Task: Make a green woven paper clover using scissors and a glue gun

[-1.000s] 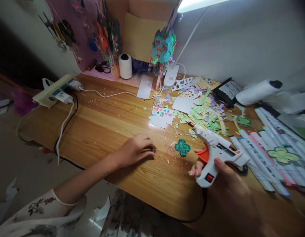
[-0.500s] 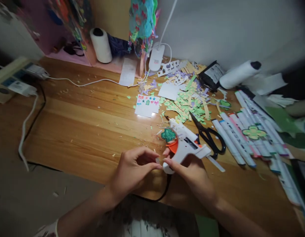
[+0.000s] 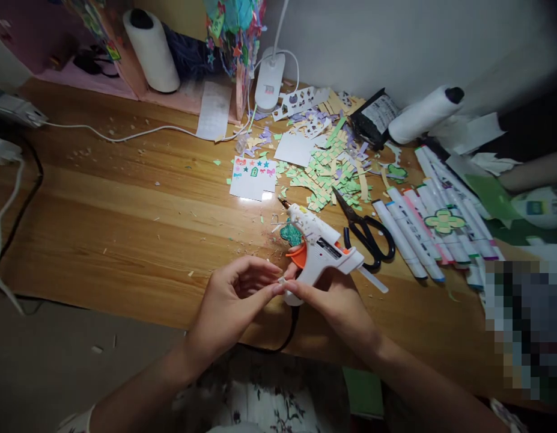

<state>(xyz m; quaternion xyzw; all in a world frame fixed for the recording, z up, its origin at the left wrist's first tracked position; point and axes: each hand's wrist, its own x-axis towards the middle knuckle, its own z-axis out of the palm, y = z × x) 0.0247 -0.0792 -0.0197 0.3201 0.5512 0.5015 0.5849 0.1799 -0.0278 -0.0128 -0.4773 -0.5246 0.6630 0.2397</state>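
My left hand (image 3: 233, 300) is closed in a pinch, a tiny pale piece (image 3: 282, 280) at the tips of its thumb and index finger. Against that piece rests the thumb tip of my right hand (image 3: 341, 304). My right fingers wrap behind the handle of a white hot glue gun (image 3: 323, 246) with an orange trigger; they are partly hidden by it. The gun's nozzle points up and left, over the table. Under its barrel lies a dark green flower-shaped cutout (image 3: 291, 233). Black-handled scissors (image 3: 367, 236) lie just right of the gun.
A white card with small stickers (image 3: 253, 185) lies ahead, beside a heap of paper scraps (image 3: 327, 174). Several markers (image 3: 407, 246) lie at right, a yellow-green flower cutout (image 3: 444, 221) on them. A white cable (image 3: 125, 137) crosses the left side. A power adapter (image 3: 269, 84) stands behind.
My hands have come together: the right thumb now touches the small piece. The glue gun has shifted slightly left with my right hand. The camera view has shifted too.
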